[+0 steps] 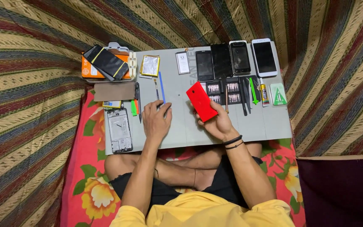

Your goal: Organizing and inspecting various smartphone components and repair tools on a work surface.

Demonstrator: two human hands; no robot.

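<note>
My right hand (219,122) grips a red phone (201,101), tilted, over the middle of a grey work mat (269,124). My left hand (155,120) rests palm down on the mat, fingers bent near a blue-handled tool (161,87) and a thin brush (156,89). Whether its fingertips pinch something small I cannot tell. My crossed legs lie just below the mat's near edge.
Several phones (240,58) line the mat's far edge, with tweezers (244,96), a green pry tool (253,92), a glue tube (265,94) and screw trays (222,92) below. A phone frame (119,130), batteries (150,65) and an orange box (106,67) lie left. Striped cloth surrounds everything.
</note>
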